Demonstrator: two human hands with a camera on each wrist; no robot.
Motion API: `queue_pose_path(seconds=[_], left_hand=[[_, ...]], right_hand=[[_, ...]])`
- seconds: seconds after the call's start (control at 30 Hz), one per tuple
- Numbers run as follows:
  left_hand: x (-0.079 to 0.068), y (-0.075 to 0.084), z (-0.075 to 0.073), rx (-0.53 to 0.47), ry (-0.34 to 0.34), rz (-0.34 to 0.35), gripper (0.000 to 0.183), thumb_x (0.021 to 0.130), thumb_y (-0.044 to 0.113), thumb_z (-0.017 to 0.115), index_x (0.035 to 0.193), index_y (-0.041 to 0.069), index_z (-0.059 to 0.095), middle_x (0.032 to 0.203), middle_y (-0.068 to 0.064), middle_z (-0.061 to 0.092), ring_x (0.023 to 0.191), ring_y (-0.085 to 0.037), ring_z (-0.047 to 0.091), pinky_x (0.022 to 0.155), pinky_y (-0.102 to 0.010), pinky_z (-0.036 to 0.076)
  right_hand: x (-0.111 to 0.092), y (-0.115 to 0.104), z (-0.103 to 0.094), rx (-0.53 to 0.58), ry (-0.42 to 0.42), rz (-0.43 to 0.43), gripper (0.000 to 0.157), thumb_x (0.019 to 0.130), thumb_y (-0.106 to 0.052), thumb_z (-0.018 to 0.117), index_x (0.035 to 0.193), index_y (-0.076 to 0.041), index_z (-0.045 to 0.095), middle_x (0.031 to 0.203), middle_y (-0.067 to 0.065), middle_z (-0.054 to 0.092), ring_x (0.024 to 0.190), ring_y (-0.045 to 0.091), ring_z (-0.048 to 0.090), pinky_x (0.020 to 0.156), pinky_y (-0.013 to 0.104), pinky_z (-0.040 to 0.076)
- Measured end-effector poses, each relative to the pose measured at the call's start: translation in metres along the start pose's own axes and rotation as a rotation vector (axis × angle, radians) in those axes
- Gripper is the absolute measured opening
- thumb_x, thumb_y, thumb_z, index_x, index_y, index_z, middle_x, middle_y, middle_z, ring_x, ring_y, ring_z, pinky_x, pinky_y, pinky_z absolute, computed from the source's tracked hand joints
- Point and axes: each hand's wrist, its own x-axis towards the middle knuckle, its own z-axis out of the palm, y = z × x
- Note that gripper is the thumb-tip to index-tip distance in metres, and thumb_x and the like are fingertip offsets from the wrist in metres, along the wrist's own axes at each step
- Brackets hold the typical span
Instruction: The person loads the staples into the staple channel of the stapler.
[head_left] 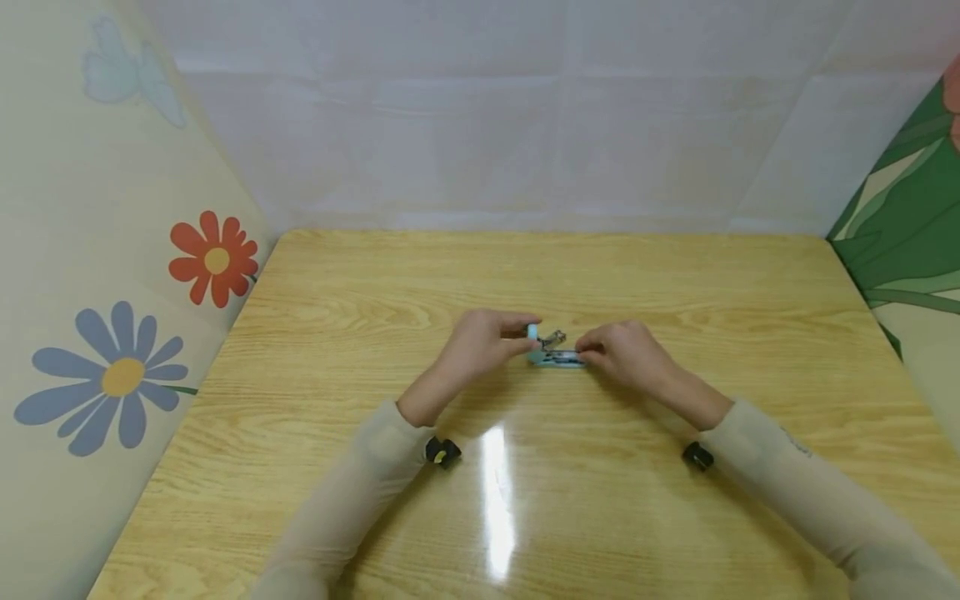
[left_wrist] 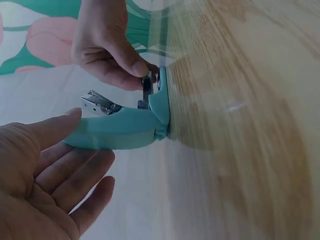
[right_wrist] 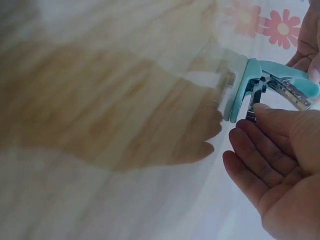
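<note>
A mint-green stapler point(head_left: 561, 362) stands on the table, its top cover point(left_wrist: 115, 132) swung far up from its base point(left_wrist: 161, 102). My left hand point(head_left: 483, 340) grips that raised cover between thumb and fingers. A silver metal arm point(left_wrist: 99, 101) sticks out from under the cover at an angle. At the other end, my right hand point(head_left: 628, 353) pinches the tip of the dark metal staple tray point(right_wrist: 255, 97) between thumb and index finger, just over the base. Its other fingers, half bent in the right wrist view, hold nothing.
The wood-grain table point(head_left: 360, 300) reaches back to a pale sheet point(head_left: 450, 150). A painted wall with flowers point(head_left: 123, 377) borders the left side, and green painted leaves point(head_left: 907, 217) the right. Small black wrist devices point(head_left: 443, 452) show beside both sleeves.
</note>
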Motion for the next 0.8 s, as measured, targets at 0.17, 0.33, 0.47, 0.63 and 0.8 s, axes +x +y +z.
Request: queue_pose_path(seconds=[0.17,0.33,0.47,0.63,0.8], left_hand=[[0.005,0.008,0.005,0.018,-0.008,0.020,0.045,0.091,0.032,0.077,0.131,0.014,0.069,0.121,-0.005,0.074,0.108,-0.020,0.073,0.087,-0.033,0.059],[0.009,0.012,0.010,0.060,-0.023,0.066,0.045,0.092,0.030,0.075,0.133,0.011,0.068,0.125,-0.008,0.072,0.067,-0.009,0.064,0.060,-0.020,0.048],[0.012,0.015,0.013,0.096,-0.029,0.088,0.045,0.092,0.029,0.075,0.133,0.011,0.067,0.125,-0.008,0.072,0.062,-0.007,0.053,0.059,-0.018,0.042],[0.016,0.018,0.018,0.143,-0.030,0.126,0.043,0.091,0.027,0.076,0.130,0.012,0.070,0.122,-0.009,0.074,0.078,-0.012,0.066,0.073,-0.027,0.056],[0.019,0.021,0.024,0.207,-0.034,0.160,0.041,0.090,0.026,0.077,0.128,0.011,0.071,0.118,-0.010,0.075,0.093,-0.018,0.074,0.081,-0.034,0.060]], right_hand=[[0.000,0.000,-0.001,0.003,-0.004,-0.005,0.012,0.091,-0.016,0.076,0.098,-0.007,0.081,0.097,0.008,0.080,0.088,0.023,0.076,0.078,0.039,0.061],[-0.001,0.003,-0.001,0.006,0.012,-0.013,0.011,0.091,-0.016,0.077,0.097,-0.008,0.081,0.096,0.008,0.080,0.088,0.023,0.076,0.078,0.040,0.061],[-0.001,0.004,-0.001,0.011,0.022,-0.009,0.012,0.090,-0.016,0.078,0.097,-0.008,0.081,0.095,0.007,0.080,0.086,0.022,0.076,0.077,0.040,0.060],[-0.002,0.004,0.000,0.028,0.022,0.001,0.014,0.089,-0.016,0.078,0.099,-0.006,0.080,0.094,0.009,0.080,0.084,0.022,0.076,0.075,0.038,0.061],[-0.004,0.003,0.000,0.054,-0.003,0.025,0.017,0.091,-0.016,0.077,0.104,-0.005,0.080,0.097,0.010,0.080,0.087,0.023,0.076,0.077,0.038,0.061]])
